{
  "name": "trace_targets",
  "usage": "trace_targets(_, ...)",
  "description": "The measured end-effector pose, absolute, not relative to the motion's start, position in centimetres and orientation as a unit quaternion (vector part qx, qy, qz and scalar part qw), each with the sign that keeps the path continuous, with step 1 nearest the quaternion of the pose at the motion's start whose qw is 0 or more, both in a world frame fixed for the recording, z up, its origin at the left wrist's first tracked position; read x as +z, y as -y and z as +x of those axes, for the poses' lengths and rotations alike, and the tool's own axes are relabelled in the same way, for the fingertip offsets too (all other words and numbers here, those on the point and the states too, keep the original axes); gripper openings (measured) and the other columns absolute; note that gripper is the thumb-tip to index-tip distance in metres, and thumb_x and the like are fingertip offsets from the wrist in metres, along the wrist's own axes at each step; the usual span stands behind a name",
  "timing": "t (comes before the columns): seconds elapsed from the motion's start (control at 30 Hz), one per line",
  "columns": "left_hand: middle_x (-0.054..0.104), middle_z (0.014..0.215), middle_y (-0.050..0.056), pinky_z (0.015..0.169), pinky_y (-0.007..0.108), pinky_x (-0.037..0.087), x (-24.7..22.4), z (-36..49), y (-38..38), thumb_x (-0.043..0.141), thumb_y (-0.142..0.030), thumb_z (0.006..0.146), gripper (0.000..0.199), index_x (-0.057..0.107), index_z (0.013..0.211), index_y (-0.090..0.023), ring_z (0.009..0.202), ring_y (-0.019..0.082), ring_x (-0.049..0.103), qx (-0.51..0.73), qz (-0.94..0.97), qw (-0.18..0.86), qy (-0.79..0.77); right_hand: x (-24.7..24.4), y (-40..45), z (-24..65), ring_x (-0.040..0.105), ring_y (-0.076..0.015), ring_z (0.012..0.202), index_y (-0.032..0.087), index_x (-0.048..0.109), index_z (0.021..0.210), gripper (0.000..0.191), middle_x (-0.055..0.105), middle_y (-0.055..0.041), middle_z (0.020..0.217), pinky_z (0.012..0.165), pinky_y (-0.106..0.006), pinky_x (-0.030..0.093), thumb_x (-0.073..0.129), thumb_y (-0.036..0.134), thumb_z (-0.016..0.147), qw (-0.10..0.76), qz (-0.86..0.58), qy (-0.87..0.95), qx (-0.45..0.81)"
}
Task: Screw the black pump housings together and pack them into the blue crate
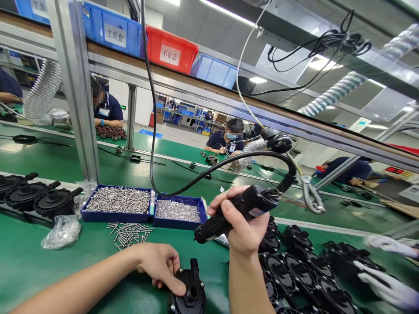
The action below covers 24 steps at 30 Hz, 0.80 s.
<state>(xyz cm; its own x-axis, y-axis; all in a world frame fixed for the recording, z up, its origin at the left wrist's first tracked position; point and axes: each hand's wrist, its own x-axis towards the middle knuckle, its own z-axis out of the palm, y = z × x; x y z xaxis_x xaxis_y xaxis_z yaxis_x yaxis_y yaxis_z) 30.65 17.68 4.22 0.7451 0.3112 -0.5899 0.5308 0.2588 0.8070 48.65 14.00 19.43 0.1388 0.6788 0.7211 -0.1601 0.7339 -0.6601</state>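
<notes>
One black housing (pixel 192 301): is lying at the near middle of the green bench (pixel 137 294).
Left hand (pixel 160 266): thumb is pressing on the housing's top, other fingers are curling at its left edge; whether they are pinching it cannot be told.
Right hand (pixel 245 226): fingers are wrapping around a black power screwdriver (pixel 250 200), its tip pointing left.
Housing rows (pixel 301 272): are filling the right side, near another person's white-gloved hands (pixel 389 285).
Loose screws (pixel 129 235): are lying just before the trays.
Blue trays: left one (pixel 114 217) is holding screws, right one (pixel 178 224) small metal pieces.
Far bench: two people (pixel 219 139) are sitting.
</notes>
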Motion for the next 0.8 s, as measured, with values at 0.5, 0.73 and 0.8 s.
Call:
trace_targets(0.5,0.063,0.066,-0.007,0.047,0.025,0.047,4.7,29.4,-19.4,0.096,-0.062,0.051,0.067,0.058,0.09,-0.024,0.053,0.012,0.057,0.005,0.617,0.69,-0.377,17.5,-15.4,47.3,0.073,-0.0165,0.062,0.023,0.061,0.101,0.023,0.075,-0.001,0.081,0.053,-0.024,0.058,0.081,0.025,0.09,0.651,-0.137,0.595,0.451)
trace_targets(0.73,0.062,0.065,-0.004,0.046,0.02,0.047,4.6,29.7,-19.9,0.102,-0.062,0.032,0.072,0.061,0.075,-0.02,0.056,0.01,0.056,-0.013,0.565,0.732,-0.382,16.2,-16.1,47.2,0.071,-0.0143,0.054,0.022,0.057,0.097,0.029,0.074,0.0007,0.074,0.051,-0.022,0.055,0.084,0.022,0.086,0.58,-0.093,0.592,0.551)
trace_targets(0.8,0.06,0.062,-0.004,0.046,0.02,0.049,4.5,29.9,-20.0,0.103,-0.06,0.029,0.071,0.063,0.071,-0.019,0.056,0.01,0.056,-0.017,0.553,0.738,-0.385,15.9,-16.3,47.0,0.071,-0.014,0.053,0.022,0.057,0.096,0.03,0.075,0.0004,0.074,0.05,-0.021,0.055,0.085,0.022,0.085,0.571,-0.081,0.59,0.565)
